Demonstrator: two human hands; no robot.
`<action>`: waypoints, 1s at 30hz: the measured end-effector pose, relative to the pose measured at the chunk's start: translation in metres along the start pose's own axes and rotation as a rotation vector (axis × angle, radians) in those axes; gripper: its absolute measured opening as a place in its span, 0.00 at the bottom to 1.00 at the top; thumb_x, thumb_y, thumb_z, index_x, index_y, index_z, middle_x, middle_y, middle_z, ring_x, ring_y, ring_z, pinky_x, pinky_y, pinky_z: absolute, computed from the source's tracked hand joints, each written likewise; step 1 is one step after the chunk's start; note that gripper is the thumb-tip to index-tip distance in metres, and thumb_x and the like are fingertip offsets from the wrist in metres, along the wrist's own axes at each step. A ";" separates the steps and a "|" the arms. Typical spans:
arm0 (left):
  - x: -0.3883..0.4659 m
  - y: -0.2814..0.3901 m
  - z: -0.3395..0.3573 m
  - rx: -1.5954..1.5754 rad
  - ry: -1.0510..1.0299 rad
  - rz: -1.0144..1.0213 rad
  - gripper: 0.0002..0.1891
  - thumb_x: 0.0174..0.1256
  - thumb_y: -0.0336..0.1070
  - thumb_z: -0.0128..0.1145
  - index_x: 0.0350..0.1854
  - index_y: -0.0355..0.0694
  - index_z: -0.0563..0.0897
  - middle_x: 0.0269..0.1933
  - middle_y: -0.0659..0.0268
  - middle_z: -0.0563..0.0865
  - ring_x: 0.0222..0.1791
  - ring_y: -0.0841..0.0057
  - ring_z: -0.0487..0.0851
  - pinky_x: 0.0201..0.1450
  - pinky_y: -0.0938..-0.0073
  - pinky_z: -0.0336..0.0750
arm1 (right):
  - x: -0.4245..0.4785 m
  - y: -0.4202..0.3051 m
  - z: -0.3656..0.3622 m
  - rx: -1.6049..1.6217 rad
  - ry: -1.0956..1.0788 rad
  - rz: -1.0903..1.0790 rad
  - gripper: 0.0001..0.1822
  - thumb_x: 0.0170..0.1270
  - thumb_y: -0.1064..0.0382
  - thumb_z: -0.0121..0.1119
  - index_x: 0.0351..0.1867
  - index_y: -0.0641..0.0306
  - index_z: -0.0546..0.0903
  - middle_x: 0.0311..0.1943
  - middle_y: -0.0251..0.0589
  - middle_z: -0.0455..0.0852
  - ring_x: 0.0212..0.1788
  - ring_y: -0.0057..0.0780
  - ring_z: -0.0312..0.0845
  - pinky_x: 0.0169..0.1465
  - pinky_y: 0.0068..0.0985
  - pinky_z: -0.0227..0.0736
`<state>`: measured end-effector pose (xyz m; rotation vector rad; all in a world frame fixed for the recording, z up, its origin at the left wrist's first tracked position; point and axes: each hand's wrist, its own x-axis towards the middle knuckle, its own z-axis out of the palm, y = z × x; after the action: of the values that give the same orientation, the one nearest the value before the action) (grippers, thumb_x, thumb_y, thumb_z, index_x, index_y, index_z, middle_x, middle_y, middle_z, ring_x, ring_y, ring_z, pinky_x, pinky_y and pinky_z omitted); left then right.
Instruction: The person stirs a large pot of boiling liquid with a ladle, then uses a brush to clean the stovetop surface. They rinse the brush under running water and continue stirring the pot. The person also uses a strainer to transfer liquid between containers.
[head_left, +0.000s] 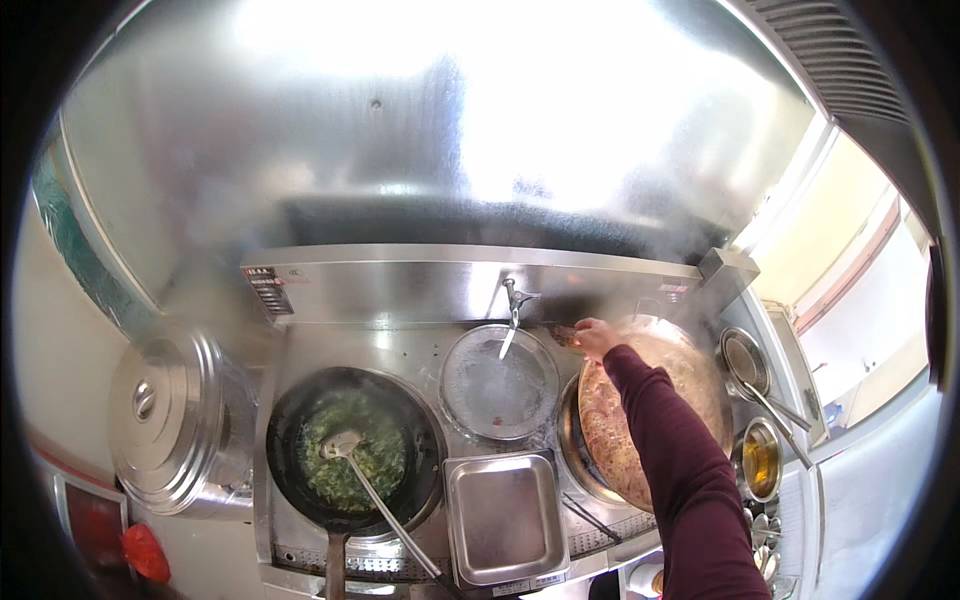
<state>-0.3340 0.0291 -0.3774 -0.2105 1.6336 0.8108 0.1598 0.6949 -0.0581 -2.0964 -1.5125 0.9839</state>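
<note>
My right hand, in a maroon sleeve, is closed on a brown, brush-like thing behind the burners; its exact kind is unclear. The arm crosses a large pan of bubbling reddish-brown food. To the hand's left, water runs from a faucet into a round water-filled vessel. Farther left, a black wok holds chopped greens in liquid, with a long-handled metal wok spatula resting in it. An empty rectangular steel pan stands between the burners. My left hand is out of view.
A large lidded steel pot stands at the left. Black chopsticks lie right of the rectangular pan. At the right edge are a strainer, long utensil handles and a bowl of yellow liquid. A steel backsplash runs behind; steam rises.
</note>
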 end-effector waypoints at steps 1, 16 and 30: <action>0.010 0.001 -0.008 0.024 -0.012 -0.025 0.17 0.63 0.36 0.55 0.51 0.32 0.77 0.43 0.54 0.83 0.36 0.59 0.85 0.31 0.67 0.82 | 0.024 0.024 -0.011 -0.198 0.046 0.016 0.17 0.53 0.58 0.53 0.42 0.62 0.82 0.34 0.46 0.85 0.33 0.40 0.82 0.37 0.39 0.77; 0.051 0.001 -0.041 -0.092 -0.100 -0.174 0.18 0.64 0.41 0.53 0.53 0.38 0.76 0.45 0.59 0.82 0.37 0.62 0.84 0.31 0.70 0.80 | 0.124 0.005 0.037 -0.528 0.093 0.023 0.20 0.51 0.50 0.56 0.39 0.63 0.85 0.42 0.53 0.84 0.47 0.47 0.79 0.53 0.34 0.72; 0.116 -0.012 -0.029 0.035 -0.108 -0.061 0.21 0.70 0.47 0.45 0.59 0.40 0.67 0.51 0.58 0.79 0.43 0.58 0.84 0.31 0.65 0.81 | 0.146 0.009 0.080 -1.048 0.046 -0.010 0.18 0.52 0.55 0.53 0.36 0.66 0.84 0.41 0.55 0.83 0.45 0.50 0.80 0.49 0.37 0.74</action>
<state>-0.3786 0.0372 -0.4882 -0.1874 1.5313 0.7346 0.1344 0.8199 -0.1657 -2.6820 -2.3081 0.0601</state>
